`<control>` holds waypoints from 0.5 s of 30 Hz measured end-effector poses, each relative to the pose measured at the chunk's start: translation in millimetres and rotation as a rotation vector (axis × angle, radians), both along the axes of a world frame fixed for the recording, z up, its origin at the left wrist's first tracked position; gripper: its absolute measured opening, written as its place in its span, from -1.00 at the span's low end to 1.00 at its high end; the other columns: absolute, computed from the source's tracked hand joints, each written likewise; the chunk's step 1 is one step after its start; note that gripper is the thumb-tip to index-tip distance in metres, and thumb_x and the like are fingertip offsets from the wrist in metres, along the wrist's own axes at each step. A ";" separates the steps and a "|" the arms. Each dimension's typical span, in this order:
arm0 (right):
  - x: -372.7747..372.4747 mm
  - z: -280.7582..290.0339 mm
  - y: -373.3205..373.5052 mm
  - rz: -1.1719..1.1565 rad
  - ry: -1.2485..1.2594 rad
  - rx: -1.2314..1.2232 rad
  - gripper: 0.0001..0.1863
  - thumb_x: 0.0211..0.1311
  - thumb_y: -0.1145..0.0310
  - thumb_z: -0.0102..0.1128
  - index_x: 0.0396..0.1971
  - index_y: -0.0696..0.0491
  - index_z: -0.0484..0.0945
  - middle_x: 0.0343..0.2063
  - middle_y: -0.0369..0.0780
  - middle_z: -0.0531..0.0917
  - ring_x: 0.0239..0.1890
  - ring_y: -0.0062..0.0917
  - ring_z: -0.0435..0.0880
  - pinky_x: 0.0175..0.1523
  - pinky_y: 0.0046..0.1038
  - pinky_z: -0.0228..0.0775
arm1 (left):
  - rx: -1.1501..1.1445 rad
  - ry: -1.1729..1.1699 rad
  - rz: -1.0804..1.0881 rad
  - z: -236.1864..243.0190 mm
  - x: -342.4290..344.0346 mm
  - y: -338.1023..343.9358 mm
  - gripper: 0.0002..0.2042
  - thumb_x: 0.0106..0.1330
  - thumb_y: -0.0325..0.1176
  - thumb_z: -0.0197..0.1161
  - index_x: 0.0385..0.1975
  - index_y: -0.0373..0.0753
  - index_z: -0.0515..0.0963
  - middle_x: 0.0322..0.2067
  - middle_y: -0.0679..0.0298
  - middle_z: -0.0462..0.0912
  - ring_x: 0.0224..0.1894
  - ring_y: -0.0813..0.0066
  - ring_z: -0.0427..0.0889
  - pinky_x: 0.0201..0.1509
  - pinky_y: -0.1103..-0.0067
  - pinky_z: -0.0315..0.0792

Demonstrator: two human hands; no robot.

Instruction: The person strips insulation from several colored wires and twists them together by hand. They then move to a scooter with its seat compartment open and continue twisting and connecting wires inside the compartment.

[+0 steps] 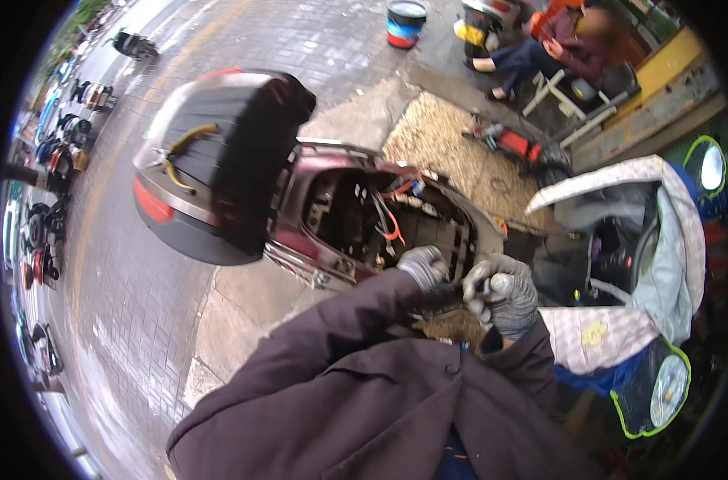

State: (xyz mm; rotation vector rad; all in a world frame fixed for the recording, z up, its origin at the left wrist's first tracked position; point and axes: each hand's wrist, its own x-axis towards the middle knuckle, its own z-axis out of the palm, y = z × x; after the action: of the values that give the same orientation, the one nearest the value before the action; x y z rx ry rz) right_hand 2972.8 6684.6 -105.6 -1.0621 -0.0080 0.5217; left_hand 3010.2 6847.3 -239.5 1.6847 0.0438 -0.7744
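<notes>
A dark red scooter (320, 182) stands before me with its seat off. Inside its open body (349, 220) lie loose wires (390, 227), some of them orange-red. My left hand (424, 268), in a grey-white knit glove, is closed at the near edge of that opening; whatever its curled fingers hold is hidden. Just to the right, my right hand (504, 296) wears a similar glove. Its fingers are bent together in a pinch, with something small and dark perhaps between them, too unclear to name.
A large black and grey top box (220, 160) sits on the scooter's left end. At the right, a pale padded wind cover (592, 340) drapes the front. Beyond lie a red and black floor-level device (512, 144), a paint bucket (406, 26) and a seated person (576, 48).
</notes>
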 end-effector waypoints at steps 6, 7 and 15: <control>66.6 5.1 54.6 -0.050 -0.275 -0.289 -0.78 0.22 0.45 0.07 -0.14 0.13 0.40 -0.29 -0.15 0.56 -0.34 -0.52 0.60 -0.36 -0.55 0.57 | -0.462 0.113 0.069 -2.2 -2.2 27.1 -0.92 0.19 -0.40 0.26 -0.44 -0.22 0.51 -0.61 0.41 0.49 -0.58 0.65 0.41 -0.53 0.64 0.32; 78.8 8.8 73.1 -0.052 -0.304 -0.395 -0.79 0.22 0.47 0.05 -0.15 0.14 0.39 -0.29 -0.16 0.54 -0.33 -0.55 0.58 -0.32 -0.56 0.56 | -0.521 0.135 0.073 -2.6 -1.3 32.0 -0.92 0.17 -0.41 0.27 -0.46 -0.21 0.51 -0.60 0.41 0.50 -0.59 0.66 0.41 -0.54 0.64 0.32; 189.3 69.7 265.1 0.038 -1.251 -0.714 -0.69 0.11 0.33 0.22 -0.15 0.10 0.47 -0.45 -0.17 0.61 -0.37 -0.35 0.64 -0.23 -0.41 0.49 | -0.956 0.282 0.157 -18.7 -6.5 53.6 -0.91 0.23 -0.35 0.28 -0.38 -0.19 0.54 -0.57 0.41 0.56 -0.63 0.69 0.43 -0.60 0.72 0.28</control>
State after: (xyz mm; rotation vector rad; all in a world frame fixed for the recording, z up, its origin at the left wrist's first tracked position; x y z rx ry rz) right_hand 3162.0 6949.7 -35.9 -1.9458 -1.0033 -0.2125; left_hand 3003.7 6900.9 -258.3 0.6556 -0.0013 -0.7381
